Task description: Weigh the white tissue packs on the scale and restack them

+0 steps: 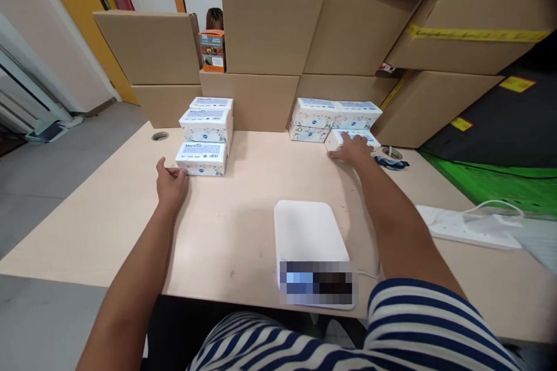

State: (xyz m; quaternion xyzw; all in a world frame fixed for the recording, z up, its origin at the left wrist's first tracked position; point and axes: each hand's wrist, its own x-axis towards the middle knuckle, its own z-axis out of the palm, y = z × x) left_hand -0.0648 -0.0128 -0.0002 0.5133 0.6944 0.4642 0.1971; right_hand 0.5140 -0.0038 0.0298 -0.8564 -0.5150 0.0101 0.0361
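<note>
My right hand [354, 151] is wrapped over the front white tissue pack [335, 138] at the right, its fingers on the top and side. Behind that pack, more tissue packs [314, 111] stand stacked two high against the cardboard. On the left, my left hand [171, 184] rests on the table with fingers apart, its fingertips at the near left corner of a tissue pack [202, 159] marked "Manhua". Further packs [205, 123] are stacked right behind this one. Between my arms lies a flat white device [308, 229] with a blurred display.
Large cardboard boxes [265, 32] form a wall along the table's back. An orange box [212, 52] sits among them, with a person's head partly visible behind. A white power strip [470, 226] and a dark patterned item [391, 163] lie on the right. A cable hole [160, 136] is at the left.
</note>
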